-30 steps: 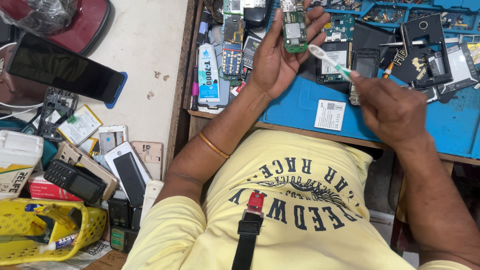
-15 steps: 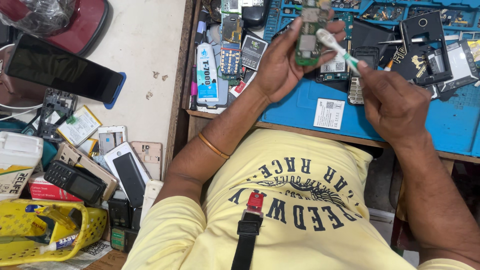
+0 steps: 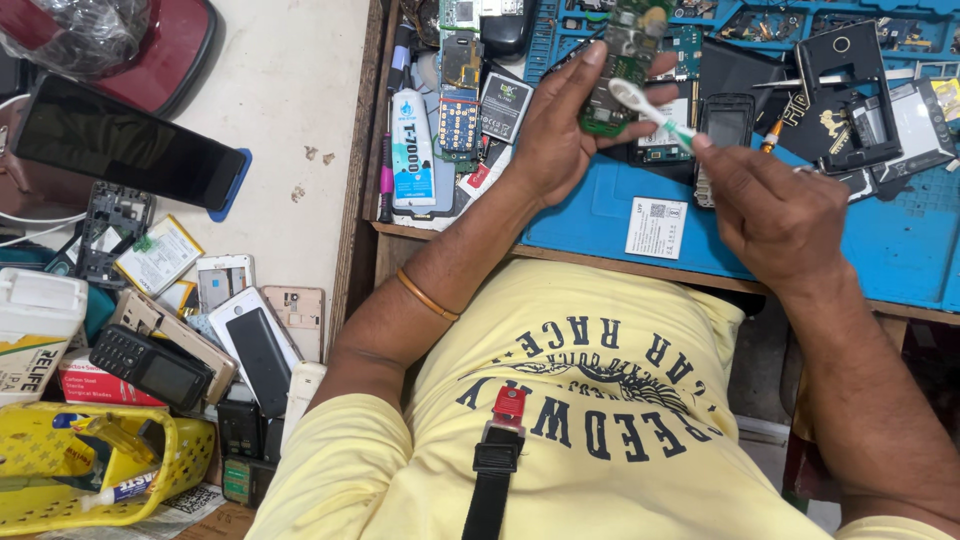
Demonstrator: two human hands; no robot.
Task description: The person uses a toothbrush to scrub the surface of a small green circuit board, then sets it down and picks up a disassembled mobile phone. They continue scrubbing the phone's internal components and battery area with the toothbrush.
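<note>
Our left hand pinches the green circuit board by its edges; it looks light and fragile. Our right hand grips a white toothbrush, its head on the board, above the bench's far edge.

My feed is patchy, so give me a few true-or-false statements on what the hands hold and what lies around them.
1. The left hand holds a green circuit board. True.
2. The right hand holds a metal screwdriver. False: it holds a white plastic toothbrush.
3. The toothbrush's head rests against the board. True.
4. The work surface is a red mat. False: it is a blue mat.
5. A yellow plastic basket sits at the lower left. True.
</note>
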